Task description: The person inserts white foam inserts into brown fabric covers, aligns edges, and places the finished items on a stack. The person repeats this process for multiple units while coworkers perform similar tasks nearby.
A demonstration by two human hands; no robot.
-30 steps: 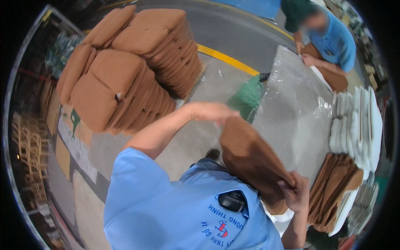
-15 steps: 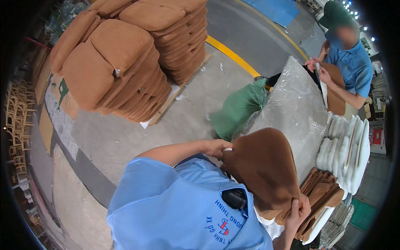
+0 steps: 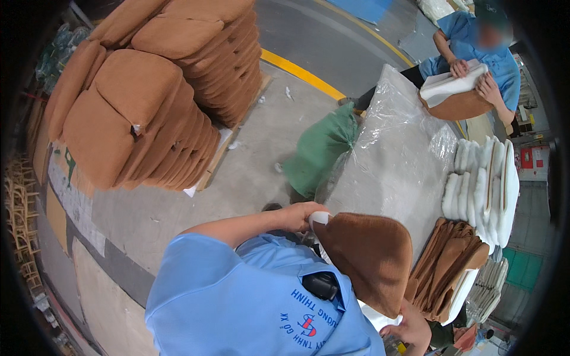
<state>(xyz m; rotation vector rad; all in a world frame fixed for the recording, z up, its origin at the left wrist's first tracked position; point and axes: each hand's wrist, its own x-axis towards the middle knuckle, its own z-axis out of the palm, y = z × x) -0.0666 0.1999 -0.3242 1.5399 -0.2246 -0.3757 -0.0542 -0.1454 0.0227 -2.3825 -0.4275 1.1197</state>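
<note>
Two bare hands stand apart at opposite ends of a rounded brown fabric cushion piece (image 3: pixel 371 258): the left hand (image 3: pixel 301 217) is clamped on a white strip (image 3: pixel 319 219) at its upper left edge, and the right hand (image 3: pixel 414 329) lies at its lower right corner; whether those fingers pinch it, I cannot tell. The piece is held tilted in front of the wearer's light-blue shirt (image 3: pixel 249 296), where a black object (image 3: pixel 320 285) sits in the chest pocket. White material shows below the brown fabric.

Just right of the piece lies a pile of folded brown fabric (image 3: pixel 445 264), and beyond that rises a stack of thick white fluffy pads (image 3: pixel 484 193). Ahead extends a grey desk (image 3: pixel 386 172) covered in clear, wrinkled plastic film. A bulging green woven sack (image 3: pixel 320 151) rests on the floor against the desk's left side.

Farther off at the left, tall stacks of plump brown cushions (image 3: pixel 142 89) stand on a wooden pallet (image 3: pixel 208 172). Past the desk's far end, a co-worker in a blue shirt (image 3: pixel 504 74) holds a brown-and-white cushion piece (image 3: pixel 460 107) with both hands. A yellow floor line (image 3: pixel 303 74) runs behind the sack.
</note>
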